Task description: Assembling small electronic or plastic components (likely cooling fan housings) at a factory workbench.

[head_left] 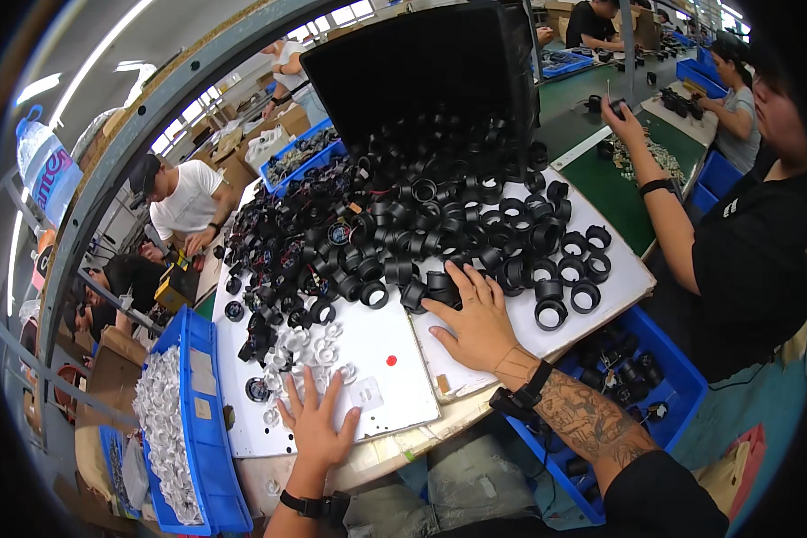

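Fingers spread, my left hand (pixel 319 429) lies at the near edge of a small heap of white plastic cup-like parts (pixel 298 348) on the white board (pixel 368 336). My right hand (pixel 475 325) is open too, its fingertips at the near side of a big pile of black plastic rings (pixel 412 242). Whether the fingertips press on the rings I cannot tell. Among the pile's left part lie round black pieces with coloured wires (pixel 339 231). A similar round piece (pixel 257 389) sits left of the white parts. A red dot (pixel 392 360) marks the board between my hands.
A large black bin (pixel 412 72) lies tipped behind the pile. At the left stands a blue crate (pixel 208 448) of white parts; at the right, below the table edge, a blue crate (pixel 690 403) of black parts. A co-worker (pixel 744 233) sits close on my right.
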Motion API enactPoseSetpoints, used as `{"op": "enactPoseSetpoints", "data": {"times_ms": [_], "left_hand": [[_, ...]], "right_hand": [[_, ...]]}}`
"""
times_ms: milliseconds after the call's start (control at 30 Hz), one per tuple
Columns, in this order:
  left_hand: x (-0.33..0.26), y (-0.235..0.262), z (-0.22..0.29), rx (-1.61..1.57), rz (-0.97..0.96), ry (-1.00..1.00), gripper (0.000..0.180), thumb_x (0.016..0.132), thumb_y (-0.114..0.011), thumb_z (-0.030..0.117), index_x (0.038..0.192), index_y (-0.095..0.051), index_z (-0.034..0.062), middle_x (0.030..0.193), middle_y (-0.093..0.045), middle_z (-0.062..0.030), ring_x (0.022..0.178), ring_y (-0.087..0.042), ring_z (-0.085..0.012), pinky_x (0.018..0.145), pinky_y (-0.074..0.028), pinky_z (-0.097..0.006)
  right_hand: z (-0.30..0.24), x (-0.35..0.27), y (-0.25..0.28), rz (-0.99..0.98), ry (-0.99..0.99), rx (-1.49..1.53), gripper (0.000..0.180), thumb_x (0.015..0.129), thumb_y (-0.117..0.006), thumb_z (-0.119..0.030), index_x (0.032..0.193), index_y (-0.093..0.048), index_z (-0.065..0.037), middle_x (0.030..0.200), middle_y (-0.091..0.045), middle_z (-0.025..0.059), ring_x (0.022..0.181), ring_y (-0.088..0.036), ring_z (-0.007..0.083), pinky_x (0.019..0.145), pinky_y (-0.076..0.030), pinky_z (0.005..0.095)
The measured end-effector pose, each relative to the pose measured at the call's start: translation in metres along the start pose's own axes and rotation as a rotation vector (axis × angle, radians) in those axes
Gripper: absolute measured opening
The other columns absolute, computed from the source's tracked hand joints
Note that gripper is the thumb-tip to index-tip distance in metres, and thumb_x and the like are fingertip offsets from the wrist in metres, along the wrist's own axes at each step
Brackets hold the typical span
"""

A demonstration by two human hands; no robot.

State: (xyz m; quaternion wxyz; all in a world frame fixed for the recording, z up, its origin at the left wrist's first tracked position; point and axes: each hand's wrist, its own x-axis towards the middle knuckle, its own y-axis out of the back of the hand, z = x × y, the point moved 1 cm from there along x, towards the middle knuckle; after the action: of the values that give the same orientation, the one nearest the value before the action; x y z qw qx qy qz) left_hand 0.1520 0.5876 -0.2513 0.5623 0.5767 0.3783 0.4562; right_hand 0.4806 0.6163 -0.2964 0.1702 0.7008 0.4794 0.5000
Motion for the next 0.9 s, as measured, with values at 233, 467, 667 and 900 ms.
{"op": "enactPoseSetpoints", "data": {"times_ms": [233,467,667,900], "left_hand": [[-0.008,-0.005,-0.005,0.026,0.306,-0.099,0.06,0.085,-0.073,0.035,0.142,-0.066,0.0163,0.164,-0.041,-0.0211,0.153,-0.025,-0.0467,0.118,-0.013,-0.065],[-0.012,-0.007,-0.01,-0.097,0.31,-0.151,0.048,0.082,-0.077,0.037,0.125,-0.073,0.0143,0.155,-0.053,-0.0195,0.15,-0.031,-0.047,0.115,-0.018,-0.066],[-0.004,0.003,-0.016,-0.273,0.344,-0.234,0.04,0.081,-0.08,0.03,0.116,-0.075,0.0119,0.149,-0.058,-0.0177,0.144,-0.037,-0.0452,0.115,-0.023,-0.06],[0.054,0.022,-0.071,-0.917,0.598,-0.208,0.004,0.097,-0.067,0.002,0.097,-0.07,-0.0007,0.089,-0.075,-0.0128,0.077,-0.071,-0.0202,0.073,-0.054,-0.03]], "right_hand": [[-0.024,0.016,0.013,0.27,0.204,0.074,0.023,0.085,-0.077,-0.026,0.105,-0.077,-0.015,0.145,-0.057,0.0119,0.135,-0.048,0.031,0.105,-0.033,0.0484],[-0.042,0.131,-0.032,-0.25,-0.206,-0.29,0.053,0.077,-0.082,-0.034,0.122,-0.069,-0.009,0.118,-0.07,0.0112,0.12,-0.063,0.0295,0.103,-0.04,0.047],[-0.035,0.143,0.006,-0.048,-0.226,-0.215,0.051,0.082,-0.08,-0.038,0.116,-0.066,-0.003,0.11,-0.069,0.016,0.106,-0.069,0.0333,0.093,-0.05,0.0477],[-0.051,0.015,0.167,0.163,-0.443,0.401,0.043,0.085,-0.082,-0.009,0.121,-0.063,0.003,0.105,-0.07,0.0056,0.097,-0.066,0.0128,0.086,-0.054,0.0282]]}}
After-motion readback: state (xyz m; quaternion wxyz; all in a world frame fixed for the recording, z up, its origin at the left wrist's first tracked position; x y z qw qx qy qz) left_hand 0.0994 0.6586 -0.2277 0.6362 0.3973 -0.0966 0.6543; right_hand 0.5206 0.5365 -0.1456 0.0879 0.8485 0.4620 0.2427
